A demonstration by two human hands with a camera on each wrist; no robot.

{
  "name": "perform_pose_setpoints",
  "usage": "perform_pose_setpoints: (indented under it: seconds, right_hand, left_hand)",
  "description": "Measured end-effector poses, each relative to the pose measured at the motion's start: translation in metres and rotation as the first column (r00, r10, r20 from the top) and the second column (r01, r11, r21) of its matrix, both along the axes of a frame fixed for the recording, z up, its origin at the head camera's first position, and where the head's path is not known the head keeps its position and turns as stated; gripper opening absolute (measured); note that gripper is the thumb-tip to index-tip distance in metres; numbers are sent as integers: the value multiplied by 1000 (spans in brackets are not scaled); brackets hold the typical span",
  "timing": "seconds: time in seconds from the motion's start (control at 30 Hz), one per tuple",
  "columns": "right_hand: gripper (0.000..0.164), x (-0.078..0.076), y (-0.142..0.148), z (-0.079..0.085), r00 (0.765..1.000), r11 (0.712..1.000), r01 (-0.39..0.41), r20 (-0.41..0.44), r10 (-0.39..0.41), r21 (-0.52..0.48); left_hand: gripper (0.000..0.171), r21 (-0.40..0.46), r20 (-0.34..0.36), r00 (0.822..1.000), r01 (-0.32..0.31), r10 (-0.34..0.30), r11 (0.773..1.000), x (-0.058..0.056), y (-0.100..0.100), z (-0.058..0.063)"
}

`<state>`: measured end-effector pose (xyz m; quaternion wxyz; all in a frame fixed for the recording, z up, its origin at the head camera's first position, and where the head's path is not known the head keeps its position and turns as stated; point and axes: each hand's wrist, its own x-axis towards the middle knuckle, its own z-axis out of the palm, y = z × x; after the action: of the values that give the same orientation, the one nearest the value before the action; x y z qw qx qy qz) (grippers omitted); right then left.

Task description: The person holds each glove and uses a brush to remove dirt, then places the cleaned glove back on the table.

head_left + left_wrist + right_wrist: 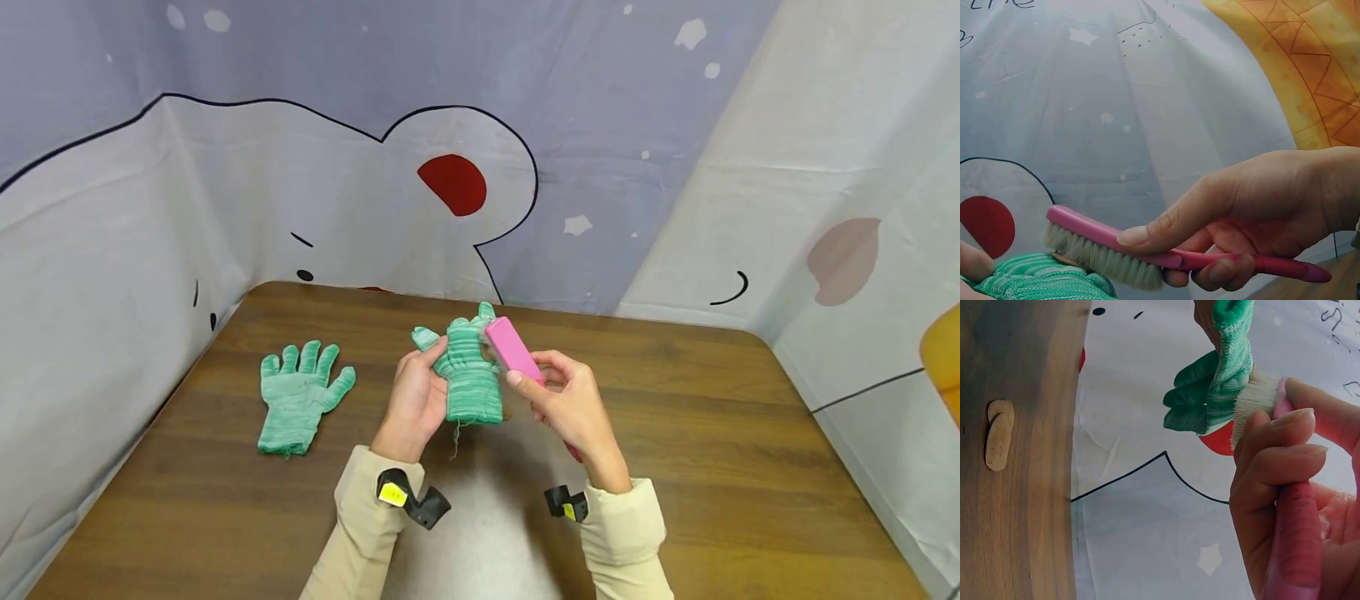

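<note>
My left hand (417,397) holds a green-and-white knitted glove (474,379) from beneath, its thumb lying over the glove's thumb side. A loose thread hangs from the cuff. In my right hand (573,404) is a pink brush (1104,234) with pale bristles, gripped along the handle with the thumb on the back of its head. The bristles (1254,403) meet the glove's surface in the right wrist view. A second matching glove (296,404) lies flat on the table to the left, fingers pointing away.
The brown wooden table (712,450) has rounded far corners. Patterned cloth (600,150) hangs behind it and along the sides. A small tan oblong piece (999,440) shows on the wood in the right wrist view. Both wrists wear black camera mounts (412,498).
</note>
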<state>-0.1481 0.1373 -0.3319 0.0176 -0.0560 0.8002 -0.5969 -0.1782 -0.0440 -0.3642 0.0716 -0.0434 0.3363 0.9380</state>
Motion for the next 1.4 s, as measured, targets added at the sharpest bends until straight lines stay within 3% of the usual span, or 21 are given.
perform_pose_setpoints:
  seconds: [0.1,0.33,0.53,0.97,1.4]
  right_hand:
    - [30,3,-1,7,1000,1000,-7,7,7,13]
    - [34,-9,9,-14,1000,1000,-9,25,9,14]
    - [35,-11,13,-21,1000,999,-5,18,5,31]
    - [35,-13,16,-22,1000,997,-3,15,2,73]
    - [34,-9,13,-11,1000,1000,-3,7,4,-27]
  left_hand:
    - [28,2,8,1000,0,0,1000,0,0,0]
    - [30,4,29,1000,-9,9,1000,-2,-2,-2]
    - [28,8,31,999,-21,21,1000,-3,-4,-2]
    - [27,9,45,999,-12,11,1000,-4,-8,-2]
    - [29,12,56,998,-15,14,1000,-5,-6,-3]
